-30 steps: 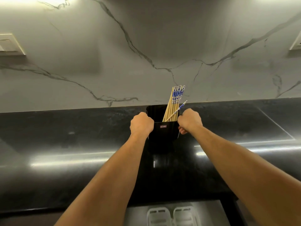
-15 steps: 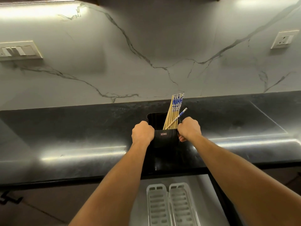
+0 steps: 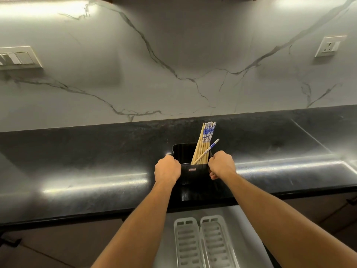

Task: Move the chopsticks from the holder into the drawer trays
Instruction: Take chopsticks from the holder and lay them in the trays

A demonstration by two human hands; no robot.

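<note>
A black rectangular holder (image 3: pixel 194 174) stands on the dark countertop (image 3: pixel 87 171). Several bamboo chopsticks (image 3: pixel 204 146) with blue-and-white tops lean in its right half, one tilted further right than the rest. My left hand (image 3: pixel 167 169) grips the holder's left side and my right hand (image 3: pixel 221 165) grips its right side, fingers curled round the walls. Below the counter edge an open drawer (image 3: pixel 168 248) shows two white slotted trays (image 3: pixel 204 242) side by side, with nothing in them.
A marble backsplash rises behind the counter, with a switch plate (image 3: pixel 18 58) on the left and a socket (image 3: pixel 329 46) on the right. Dark cabinet fronts (image 3: pixel 58 240) flank the drawer.
The view has tilted down, showing more of the drawer and trays. The holder with both hands on it sits nearer the counter's front edge than before.
</note>
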